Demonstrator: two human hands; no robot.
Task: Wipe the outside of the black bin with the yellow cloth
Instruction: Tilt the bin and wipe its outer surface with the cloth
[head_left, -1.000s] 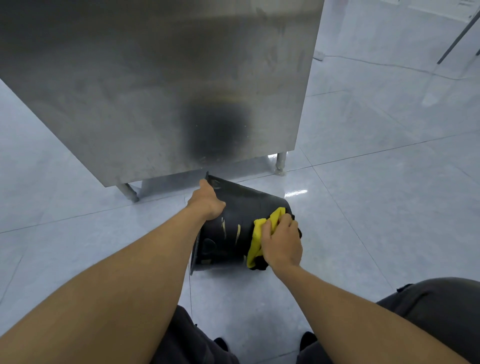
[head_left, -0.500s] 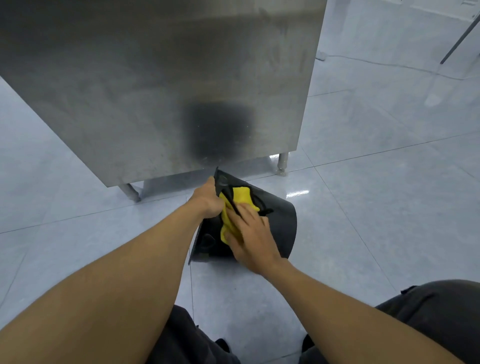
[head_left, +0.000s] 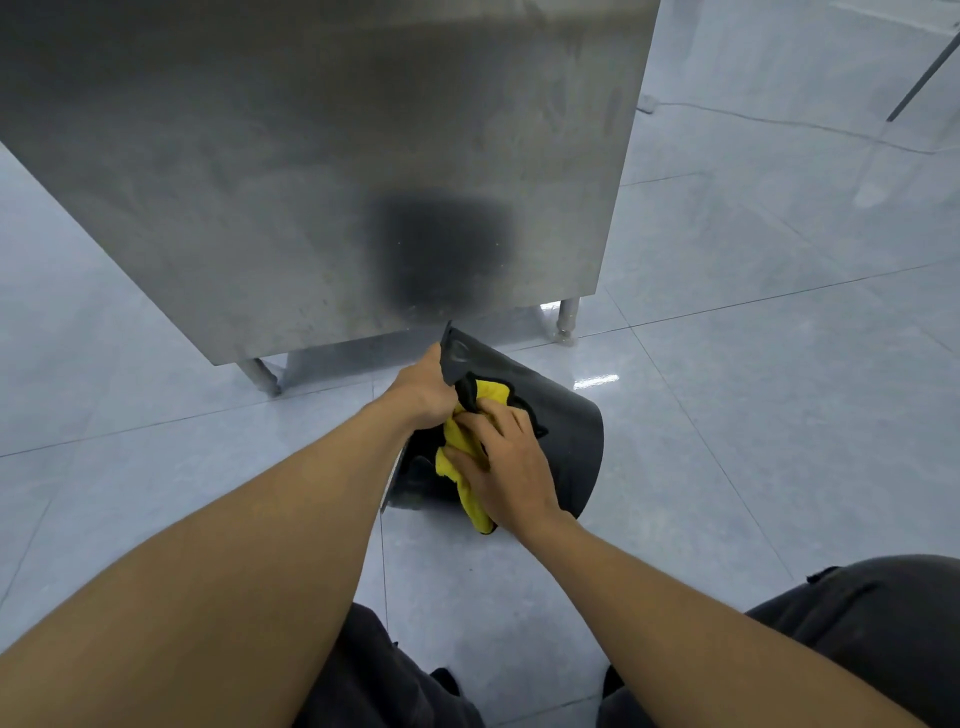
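The black bin (head_left: 569, 436) lies tipped on its side on the tiled floor, its rim turned to the left. My left hand (head_left: 423, 389) grips the top of that rim. My right hand (head_left: 506, 462) presses the yellow cloth (head_left: 457, 457) flat against the bin's outer wall, close beside the left hand. The cloth shows above and below my fingers; most of its middle is hidden under the palm.
A stainless steel cabinet (head_left: 311, 156) on short legs (head_left: 566, 319) stands right behind the bin, which reflects darkly in its panel. Pale tiled floor (head_left: 753, 389) stretches to the right. My knees in dark trousers (head_left: 857, 623) sit at the bottom of the view.
My right hand has slid the cloth from the bin's right end leftward along the outer wall to the rim, then slightly back down. My left hand stays on the rim.
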